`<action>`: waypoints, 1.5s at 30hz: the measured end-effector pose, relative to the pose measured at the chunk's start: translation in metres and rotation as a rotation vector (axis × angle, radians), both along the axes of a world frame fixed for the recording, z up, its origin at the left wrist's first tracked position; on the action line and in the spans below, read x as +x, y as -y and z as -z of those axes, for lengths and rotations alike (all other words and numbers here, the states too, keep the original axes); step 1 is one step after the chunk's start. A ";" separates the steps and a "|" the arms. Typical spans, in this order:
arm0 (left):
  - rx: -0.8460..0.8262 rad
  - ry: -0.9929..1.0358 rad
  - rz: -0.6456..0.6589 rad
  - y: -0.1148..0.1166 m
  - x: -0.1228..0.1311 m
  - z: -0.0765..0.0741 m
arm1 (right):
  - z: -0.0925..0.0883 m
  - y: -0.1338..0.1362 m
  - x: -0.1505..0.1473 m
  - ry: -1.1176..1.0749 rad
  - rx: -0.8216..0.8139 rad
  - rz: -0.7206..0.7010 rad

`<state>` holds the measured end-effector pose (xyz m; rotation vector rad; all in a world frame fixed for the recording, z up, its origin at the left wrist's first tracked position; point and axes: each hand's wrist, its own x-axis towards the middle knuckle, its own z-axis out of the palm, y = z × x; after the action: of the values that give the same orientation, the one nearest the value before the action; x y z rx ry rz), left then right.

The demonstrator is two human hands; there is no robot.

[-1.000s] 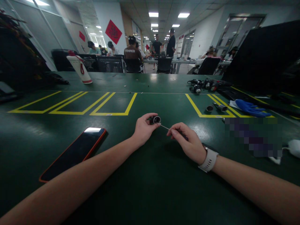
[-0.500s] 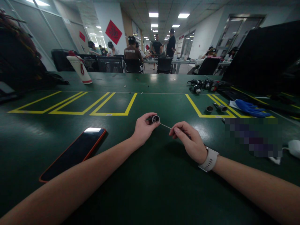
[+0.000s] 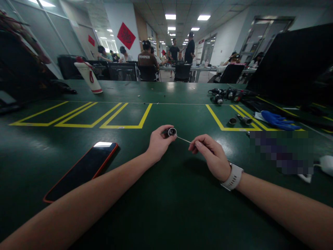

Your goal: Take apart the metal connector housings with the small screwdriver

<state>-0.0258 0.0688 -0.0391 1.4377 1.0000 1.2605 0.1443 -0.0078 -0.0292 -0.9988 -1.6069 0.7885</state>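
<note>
My left hand [image 3: 158, 143] is closed around a small round metal connector [image 3: 172, 132], its open end facing me and some parts visible inside the ring. Between thumb and fingers, my right hand [image 3: 212, 156] grips a thin screwdriver [image 3: 184, 140]. Its slim shaft slants up to the left, and the tip meets the rim of the connector near my left thumb. Most of the handle is hidden in my palm. Both hands are held above the green table [image 3: 161, 201].
An orange-edged phone [image 3: 82, 172] lies at left, a white tumbler [image 3: 90, 77] behind it. Metal shells [image 3: 244, 119], cabled connectors [image 3: 220, 99] and a blue glove [image 3: 278, 119] lie at right, near a blurred-out patch [image 3: 282, 152]. Yellow tape marks the table. People sit and stand beyond.
The connector has turned slightly and shifted a little left. My right hand and the screwdriver have moved only marginally, with the tip still at the connector's rim.
</note>
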 end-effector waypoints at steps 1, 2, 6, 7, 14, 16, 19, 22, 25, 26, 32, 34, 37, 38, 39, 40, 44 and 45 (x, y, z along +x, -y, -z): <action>0.001 0.000 -0.001 0.000 0.000 0.000 | 0.000 0.000 0.000 -0.004 0.002 -0.008; 0.001 0.000 0.001 -0.001 0.000 0.001 | 0.000 0.001 0.000 -0.006 0.002 -0.017; 0.006 -0.013 0.014 -0.001 -0.001 0.002 | 0.000 0.000 -0.001 0.020 -0.007 -0.020; 0.010 -0.021 0.012 -0.001 -0.001 0.002 | 0.000 -0.001 -0.002 0.038 -0.014 -0.019; 0.031 -0.041 -0.003 -0.003 -0.002 0.004 | 0.001 -0.003 -0.001 0.059 -0.043 -0.001; 0.033 -0.050 0.001 -0.003 -0.002 0.004 | 0.001 -0.002 -0.001 0.044 -0.033 0.019; 0.043 -0.069 0.007 -0.003 -0.002 0.004 | 0.002 -0.002 -0.002 0.068 -0.023 0.044; 0.054 -0.089 0.010 -0.001 -0.002 0.004 | 0.004 -0.003 -0.003 0.139 -0.014 0.069; 0.062 -0.109 0.021 0.000 -0.001 0.003 | 0.004 -0.003 -0.005 0.212 0.009 0.087; 0.064 -0.111 0.027 0.001 -0.001 0.002 | 0.005 -0.003 -0.005 0.230 0.019 0.090; 0.055 -0.103 0.040 0.002 -0.001 0.002 | 0.004 -0.002 -0.005 0.297 0.067 0.104; 0.044 -0.087 0.040 0.002 -0.001 0.001 | 0.004 -0.002 -0.005 0.308 0.078 0.102; 0.024 -0.054 0.037 0.001 0.000 0.000 | 0.004 -0.003 -0.005 0.320 0.093 0.097; 0.018 -0.046 0.035 0.002 0.000 0.000 | 0.004 -0.003 -0.005 0.324 0.099 0.094; 0.013 -0.041 0.033 0.002 0.000 -0.001 | 0.004 -0.003 -0.005 0.328 0.105 0.091; 0.009 -0.034 0.030 0.002 0.000 -0.002 | 0.004 -0.003 -0.005 0.332 0.111 0.087; -0.010 0.018 0.004 0.002 0.001 -0.003 | 0.004 -0.003 -0.004 0.347 0.138 0.076; -0.015 0.032 0.000 0.002 0.001 -0.003 | 0.004 -0.003 -0.004 0.350 0.144 0.074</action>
<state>-0.0250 0.0666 -0.0359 1.4021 0.9861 1.2699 0.1406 -0.0046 -0.0333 -1.1290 -1.8825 0.4554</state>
